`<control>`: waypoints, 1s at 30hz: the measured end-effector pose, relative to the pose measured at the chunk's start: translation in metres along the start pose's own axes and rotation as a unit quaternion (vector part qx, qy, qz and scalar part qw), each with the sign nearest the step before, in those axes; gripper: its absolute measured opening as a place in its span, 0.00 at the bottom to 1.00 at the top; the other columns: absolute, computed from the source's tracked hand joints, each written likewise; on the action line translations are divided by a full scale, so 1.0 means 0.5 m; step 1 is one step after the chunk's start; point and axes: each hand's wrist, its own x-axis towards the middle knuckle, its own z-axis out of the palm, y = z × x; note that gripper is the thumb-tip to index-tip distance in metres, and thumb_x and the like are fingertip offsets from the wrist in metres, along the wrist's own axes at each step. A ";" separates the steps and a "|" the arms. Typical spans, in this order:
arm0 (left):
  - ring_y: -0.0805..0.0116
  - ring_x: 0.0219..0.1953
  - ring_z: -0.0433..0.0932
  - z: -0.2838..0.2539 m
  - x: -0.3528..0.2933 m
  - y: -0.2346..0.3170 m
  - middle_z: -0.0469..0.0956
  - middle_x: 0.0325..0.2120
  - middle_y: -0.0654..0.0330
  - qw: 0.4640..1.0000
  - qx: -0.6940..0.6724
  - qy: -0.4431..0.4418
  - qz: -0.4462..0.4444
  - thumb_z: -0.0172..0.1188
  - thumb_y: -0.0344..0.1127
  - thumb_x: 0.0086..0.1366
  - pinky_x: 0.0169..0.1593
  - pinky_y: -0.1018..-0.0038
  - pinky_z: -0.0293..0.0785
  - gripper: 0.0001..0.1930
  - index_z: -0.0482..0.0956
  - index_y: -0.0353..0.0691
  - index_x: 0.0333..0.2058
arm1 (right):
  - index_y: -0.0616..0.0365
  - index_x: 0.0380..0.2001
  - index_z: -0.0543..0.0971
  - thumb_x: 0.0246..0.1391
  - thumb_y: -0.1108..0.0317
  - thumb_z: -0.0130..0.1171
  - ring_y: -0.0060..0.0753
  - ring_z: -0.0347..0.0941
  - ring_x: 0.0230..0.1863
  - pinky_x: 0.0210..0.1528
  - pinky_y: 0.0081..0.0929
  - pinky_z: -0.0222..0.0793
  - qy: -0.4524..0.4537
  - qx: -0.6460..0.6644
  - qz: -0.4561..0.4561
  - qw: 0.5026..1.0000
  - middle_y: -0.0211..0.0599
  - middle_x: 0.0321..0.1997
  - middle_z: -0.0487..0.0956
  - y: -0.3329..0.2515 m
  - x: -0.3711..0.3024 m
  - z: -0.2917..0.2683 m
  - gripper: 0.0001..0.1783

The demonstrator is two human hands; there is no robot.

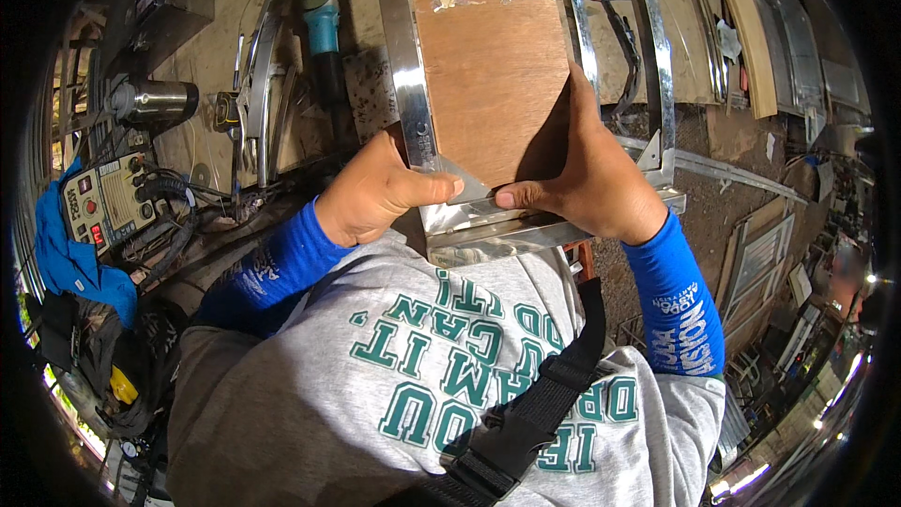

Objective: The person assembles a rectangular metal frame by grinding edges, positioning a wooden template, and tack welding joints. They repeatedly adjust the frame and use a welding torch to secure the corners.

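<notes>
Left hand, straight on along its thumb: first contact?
Probably the right hand, thumb first: the left hand has its thumb on the metal frame, pointing that way. A gap separates the thumb tips; relative depth is unclear.

a metal workshop, by its angle grinder (324, 30) and, seemingly, a welding machine (113, 199).

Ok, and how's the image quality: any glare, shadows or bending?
Head view, centre: bright glare streaks the shiny metal frame; head view, beside the right hand: dark shadow on the wooden board; head view, outer edge: fisheye bending, with black corners.
</notes>
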 end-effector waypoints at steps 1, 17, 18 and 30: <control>0.62 0.61 0.76 0.000 -0.001 0.001 0.78 0.58 0.53 1.000 0.001 -0.004 0.000 0.69 0.24 0.59 0.68 0.64 0.67 0.36 0.69 0.32 0.66 | 0.70 0.75 0.36 0.36 0.65 0.86 0.51 0.66 0.71 0.72 0.40 0.63 0.006 0.004 -0.015 1.000 0.63 0.70 0.67 0.006 -0.001 -0.001 0.78; 0.61 0.66 0.70 -0.012 0.009 0.009 0.74 0.63 0.55 0.999 0.033 0.008 -0.008 0.71 0.25 0.57 0.70 0.63 0.60 0.40 0.65 0.32 0.68 | 0.64 0.44 0.86 0.53 0.66 0.66 0.37 0.84 0.38 0.46 0.35 0.78 0.506 -0.194 0.235 0.807 0.45 0.37 0.88 0.673 0.028 -0.593 0.17; 0.61 0.66 0.70 -0.015 0.004 0.011 0.73 0.63 0.55 0.999 0.039 0.014 -0.011 0.70 0.26 0.56 0.70 0.63 0.60 0.41 0.64 0.31 0.68 | 0.61 0.40 0.88 0.51 0.64 0.66 0.44 0.85 0.39 0.46 0.38 0.78 0.452 -0.107 0.264 0.846 0.47 0.36 0.88 0.760 0.036 -0.604 0.15; 0.65 0.58 0.73 0.030 -0.027 0.071 0.77 0.56 0.57 0.976 0.201 0.081 -0.036 0.69 0.27 0.53 0.64 0.65 0.67 0.38 0.68 0.31 0.65 | 0.67 0.66 0.61 0.53 0.46 0.72 0.56 0.75 0.53 0.56 0.43 0.69 0.266 -0.191 0.237 0.915 0.59 0.48 0.80 0.973 0.353 -0.350 0.49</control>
